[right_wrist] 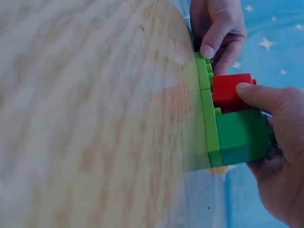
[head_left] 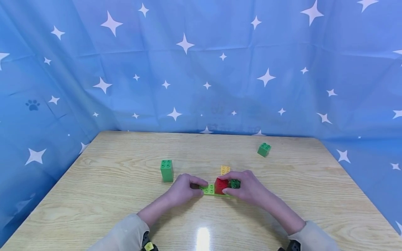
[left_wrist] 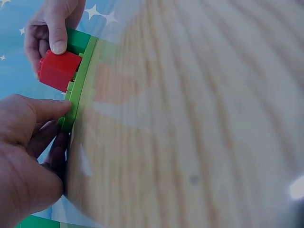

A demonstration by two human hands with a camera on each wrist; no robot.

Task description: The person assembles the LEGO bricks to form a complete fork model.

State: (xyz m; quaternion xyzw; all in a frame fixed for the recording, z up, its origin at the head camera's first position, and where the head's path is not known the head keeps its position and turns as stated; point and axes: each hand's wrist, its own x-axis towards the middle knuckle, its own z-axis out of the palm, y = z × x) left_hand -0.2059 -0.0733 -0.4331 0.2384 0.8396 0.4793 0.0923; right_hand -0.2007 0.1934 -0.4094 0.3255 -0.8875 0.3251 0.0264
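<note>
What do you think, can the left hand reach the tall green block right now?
Probably yes: nothing visible separates the tall green block from the left hand, though it grips the light green base.

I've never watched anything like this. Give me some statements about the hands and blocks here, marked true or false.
1. The right hand holds the red block. True.
2. The left hand holds a yellow block. False: it pinches the end of the light green base.
3. A dark green block sits on the light green base. True.
4. The tall green block stands to the right of both hands. False: it stands to the left of them.
5. A small green block stands toward the far side of the table. True.
</note>
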